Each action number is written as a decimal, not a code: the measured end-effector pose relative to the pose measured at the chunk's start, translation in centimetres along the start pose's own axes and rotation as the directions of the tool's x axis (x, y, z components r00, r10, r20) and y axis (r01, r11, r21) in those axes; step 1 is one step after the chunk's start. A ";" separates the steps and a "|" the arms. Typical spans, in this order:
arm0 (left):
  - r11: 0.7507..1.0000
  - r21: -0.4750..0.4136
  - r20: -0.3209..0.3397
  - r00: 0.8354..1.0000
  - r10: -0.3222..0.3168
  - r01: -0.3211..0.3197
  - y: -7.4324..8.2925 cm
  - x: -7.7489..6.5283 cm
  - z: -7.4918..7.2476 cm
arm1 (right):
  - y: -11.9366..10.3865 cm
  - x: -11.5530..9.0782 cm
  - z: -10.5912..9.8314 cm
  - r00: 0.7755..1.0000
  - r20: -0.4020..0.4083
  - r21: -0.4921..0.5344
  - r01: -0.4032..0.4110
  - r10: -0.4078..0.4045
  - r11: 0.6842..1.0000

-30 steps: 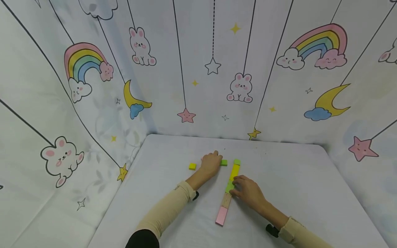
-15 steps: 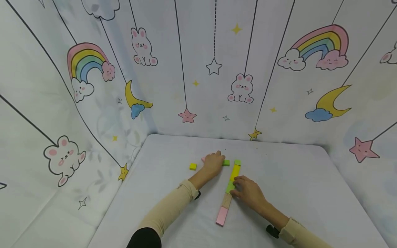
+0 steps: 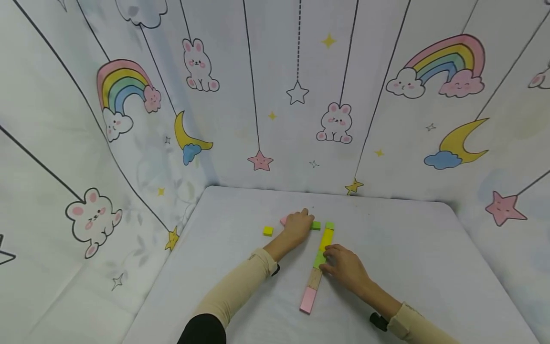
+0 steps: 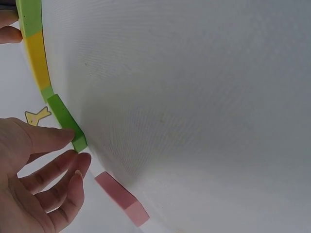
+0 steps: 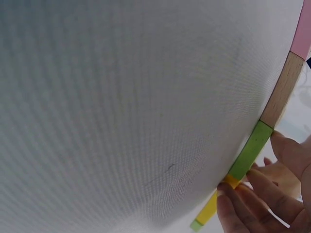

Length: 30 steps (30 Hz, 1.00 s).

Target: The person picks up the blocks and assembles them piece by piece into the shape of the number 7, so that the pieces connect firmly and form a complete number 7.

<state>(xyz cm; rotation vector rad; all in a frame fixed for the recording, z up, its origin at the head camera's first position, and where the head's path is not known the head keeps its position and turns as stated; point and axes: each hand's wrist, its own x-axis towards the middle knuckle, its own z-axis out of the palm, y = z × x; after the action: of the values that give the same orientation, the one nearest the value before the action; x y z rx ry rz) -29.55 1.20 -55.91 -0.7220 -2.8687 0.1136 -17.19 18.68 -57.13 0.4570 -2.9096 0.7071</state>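
**Here, two hands at a row of coloured blocks**

Head view: your left hand (image 3: 297, 225) lies on the white table (image 3: 412, 258), fingers curled over a small green block (image 3: 316, 225) with a pink block (image 3: 283, 220) peeking out at its far side. A yellow cube (image 3: 268, 231) sits apart to the left. Your right hand (image 3: 343, 267) rests against the side of a straight row of blocks (image 3: 318, 265), which runs from a pink end nearest you through wood, green and yellow to a small green end.

Left wrist view: your left thumb and fingertips (image 4: 53, 141) pinch the small green block (image 4: 67, 123), loosely curled about its end. The pink block (image 4: 121, 199) lies just beyond the fingers, apart from them. The row (image 4: 34, 48) shows at the top left.

Right wrist view: your right fingertips (image 5: 262, 187) press the green and yellow pieces of the row (image 5: 250, 150); the fingers are slightly bent, laid along the side rather than wrapped round it.
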 end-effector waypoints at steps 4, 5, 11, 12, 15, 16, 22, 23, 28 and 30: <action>1.000 -0.002 0.009 1.000 -0.003 0.003 0.1 0.2 0.0 | 0.0 -0.1 0.0 1.000 -0.002 0.003 0.005 -0.005 1.000; 1.000 -0.003 0.009 1.000 -0.003 0.003 0.1 0.3 0.0 | 0.1 -0.1 0.0 1.000 -0.003 0.002 0.006 -0.006 1.000; 1.000 -0.008 0.013 1.000 -0.005 0.005 0.4 0.6 0.2 | 0.2 -0.3 -0.1 1.000 -0.010 0.001 0.025 -0.025 1.000; 1.000 -0.007 0.016 1.000 -0.006 0.007 0.4 0.7 0.2 | 0.2 -0.3 -0.2 1.000 -0.010 0.002 0.027 -0.027 1.000; 1.000 -0.010 0.022 1.000 -0.012 0.012 0.5 0.8 0.2 | 0.2 -0.3 -0.1 1.000 -0.008 0.000 0.027 -0.027 1.000; 1.000 -0.012 0.028 1.000 -0.014 0.014 0.5 0.8 0.2 | 0.2 -0.2 -0.1 1.000 -0.007 -0.004 0.028 -0.028 1.000; 1.000 -0.012 0.039 0.999 -0.013 0.013 0.5 0.9 0.2 | 0.2 -0.2 -0.1 1.000 -0.009 -0.009 0.025 -0.026 1.000; 1.000 -0.008 0.036 0.999 -0.012 0.012 0.5 0.9 0.1 | 0.2 -0.2 -0.1 1.000 -0.010 -0.006 0.026 -0.026 1.000; 1.000 -0.001 0.029 1.000 -0.007 0.007 0.4 0.9 0.0 | 0.1 -0.1 0.0 1.000 -0.007 0.007 0.022 -0.022 1.000; 1.000 -0.002 0.035 0.999 -0.006 0.006 0.4 0.9 0.0 | 0.1 -0.1 0.0 1.000 -0.002 0.011 0.018 -0.018 1.000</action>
<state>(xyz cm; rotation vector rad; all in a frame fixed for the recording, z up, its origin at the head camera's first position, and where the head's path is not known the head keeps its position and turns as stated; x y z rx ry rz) -30.15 1.96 -55.87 -0.7186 -2.9048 0.1231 -17.13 18.84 -57.21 0.4831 -2.8979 0.7205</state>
